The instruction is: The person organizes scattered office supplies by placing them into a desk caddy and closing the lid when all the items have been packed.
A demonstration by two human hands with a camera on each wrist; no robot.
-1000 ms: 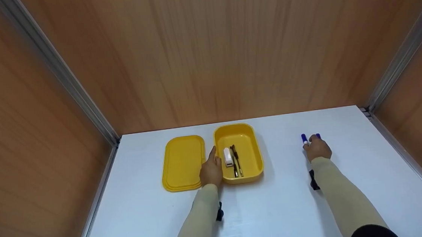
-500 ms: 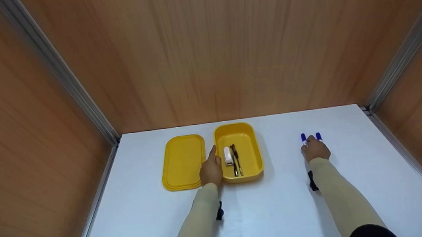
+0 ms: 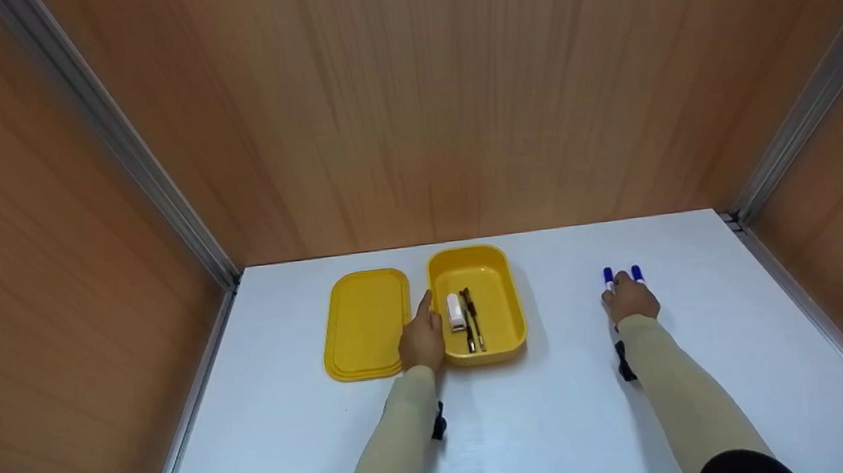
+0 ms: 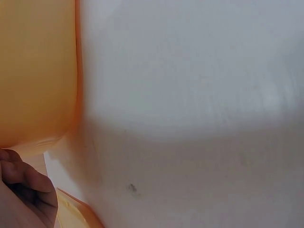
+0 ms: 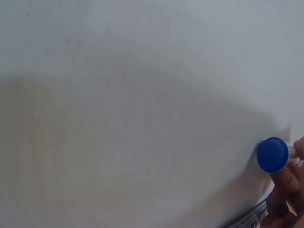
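Note:
An open yellow box point(image 3: 496, 276) stands at the middle of the white table point(image 3: 556, 421), with a white eraser-like piece point(image 3: 456, 313) and dark pens point(image 3: 472, 319) inside. My left hand point(image 3: 421, 342) holds the box by its left rim, thumb lying along the edge; the left wrist view shows the box's wall point(image 4: 38, 71) and curled fingers point(image 4: 28, 190). To the right lie two blue-capped markers point(image 3: 608, 276). My right hand point(image 3: 628, 299) lies over them and pinches one by its barrel, just behind the blue cap point(image 5: 273, 154).
The box's yellow lid point(image 3: 367, 323) lies flat just left of my left hand. Wooden walls with metal corner strips point(image 3: 797, 132) close the table in at the back and on both sides. Bare white tabletop stretches across the front.
My right hand has shifted slightly left over the markers, so both blue caps now show past the fingers. The left hand and box have stayed still.

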